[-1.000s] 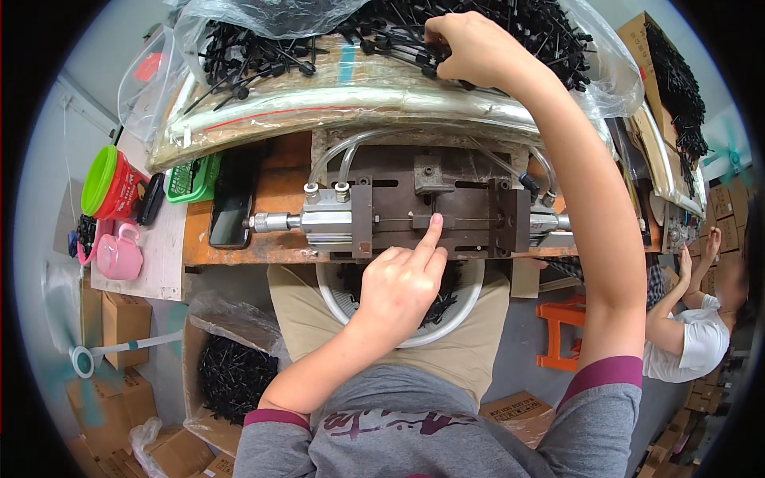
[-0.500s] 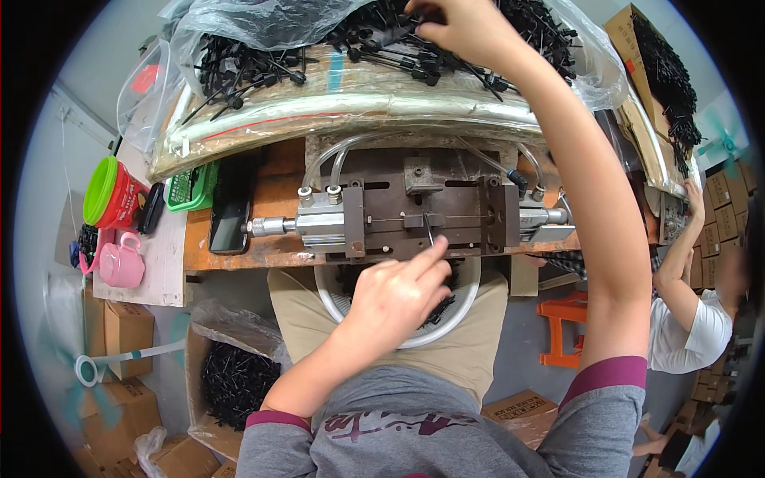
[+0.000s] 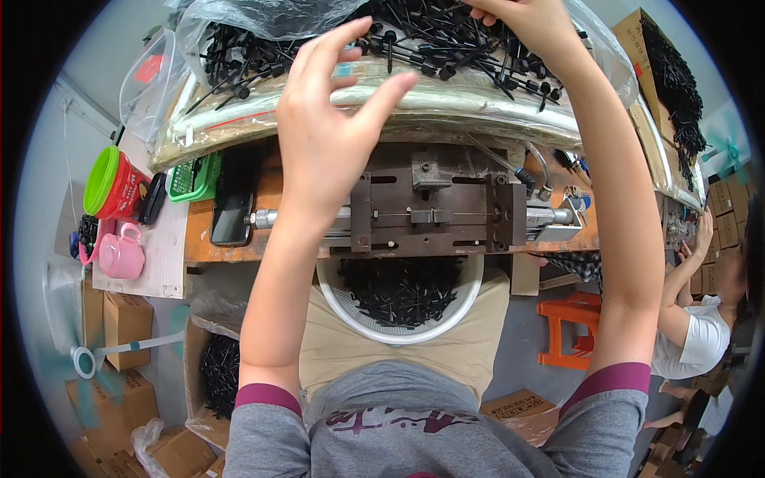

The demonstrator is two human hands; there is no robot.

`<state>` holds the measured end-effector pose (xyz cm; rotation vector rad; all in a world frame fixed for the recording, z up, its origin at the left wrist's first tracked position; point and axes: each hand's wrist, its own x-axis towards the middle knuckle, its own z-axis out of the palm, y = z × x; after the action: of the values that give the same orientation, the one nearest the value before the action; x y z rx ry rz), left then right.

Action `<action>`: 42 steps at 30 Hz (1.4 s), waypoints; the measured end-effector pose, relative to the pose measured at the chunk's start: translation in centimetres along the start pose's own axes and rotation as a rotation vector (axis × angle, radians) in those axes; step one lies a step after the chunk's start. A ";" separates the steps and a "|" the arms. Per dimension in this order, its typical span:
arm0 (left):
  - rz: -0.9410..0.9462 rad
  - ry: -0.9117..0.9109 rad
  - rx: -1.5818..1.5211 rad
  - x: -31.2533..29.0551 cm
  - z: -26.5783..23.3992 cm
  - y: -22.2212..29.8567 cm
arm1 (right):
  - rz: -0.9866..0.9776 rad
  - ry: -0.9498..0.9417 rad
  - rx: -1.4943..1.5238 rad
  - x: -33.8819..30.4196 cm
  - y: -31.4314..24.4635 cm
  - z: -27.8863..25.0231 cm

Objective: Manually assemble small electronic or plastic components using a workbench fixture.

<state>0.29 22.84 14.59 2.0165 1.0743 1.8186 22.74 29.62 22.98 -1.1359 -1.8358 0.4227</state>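
My left hand (image 3: 323, 119) is raised in front of the near edge of a heap of black plastic pieces (image 3: 390, 40) with thin stems and thick heads. Its fingers are spread, with nothing in them. Over the heap's far right, my right hand (image 3: 530, 20) is partly cut off by the upper edge; the fingers that show are curled, and what they hold is hidden. Below both hands lies a dark metal fixture (image 3: 470, 195) with a small clamp block (image 3: 430, 216) in its middle. A white basket (image 3: 401, 338) of black pieces sits between my knees.
The heap rests on a plastic-wrapped board (image 3: 462, 111). Left of the fixture are a phone (image 3: 231, 211), a green basket (image 3: 194, 182), a red tub (image 3: 119, 191) and a pink cup (image 3: 122, 253). An orange stool (image 3: 558, 331) and another person (image 3: 693, 334) are at right.
My left hand has left the fixture's clamp and moved up and left toward the heap. The thin piece seen at the clamp is gone from there. My right hand has shifted right and farther up.
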 end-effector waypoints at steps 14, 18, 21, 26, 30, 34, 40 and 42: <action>-0.209 -0.345 -0.391 -2.4 -0.1 1.4 | 0.293 -0.096 0.785 -9.3 0.2 3.2; -0.270 -0.242 -0.397 -3.8 -1.2 2.5 | 0.275 0.012 0.704 -9.1 0.2 2.1; -0.087 -0.277 -0.196 -5.6 -2.1 3.0 | 0.083 0.274 0.319 -6.9 1.3 0.5; -0.267 -0.414 -0.214 -9.5 -2.4 4.6 | -0.454 0.188 -0.722 -4.5 2.7 0.6; -0.090 -0.489 -0.038 -12.8 -2.0 4.4 | -0.360 -0.057 -0.736 -4.9 4.4 2.2; 0.011 -0.554 0.153 -15.2 -1.1 3.1 | -0.414 0.017 -0.718 -5.3 4.1 2.4; 0.243 -0.500 0.377 -15.3 0.7 2.0 | -0.331 0.201 -0.529 -5.3 2.0 1.3; 0.226 -0.537 0.387 -15.2 0.8 1.9 | -0.029 0.283 -0.126 -5.6 1.8 0.4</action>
<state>2.20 11.96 3.88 2.7274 1.1167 1.0794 24.23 25.93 18.68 -1.1866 -1.6450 0.1216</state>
